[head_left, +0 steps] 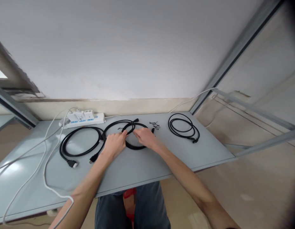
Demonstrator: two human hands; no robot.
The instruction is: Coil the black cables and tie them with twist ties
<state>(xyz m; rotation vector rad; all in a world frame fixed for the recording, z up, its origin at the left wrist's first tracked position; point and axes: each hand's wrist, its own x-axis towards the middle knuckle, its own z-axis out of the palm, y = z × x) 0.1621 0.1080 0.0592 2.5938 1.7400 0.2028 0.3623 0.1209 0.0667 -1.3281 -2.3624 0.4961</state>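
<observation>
A coiled black cable [131,146] lies in the middle of the grey table [142,168]. My left hand [115,143] is closed on the coil's left side. My right hand [144,137] pinches the same coil from the right, close to its plug end [152,130]. A second black coil [80,142] with flat plugs lies to the left, touching nothing but the table. A third black coil [183,128] rests to the right, apart from both hands. Small black twist ties [155,124] lie just behind my right hand.
A white power strip [86,120] with chargers plugged in sits at the table's back left edge. White cords [43,162] trail over the left side of the table and off its front. Metal frame bars [247,108] stand at the right. The wall rises behind.
</observation>
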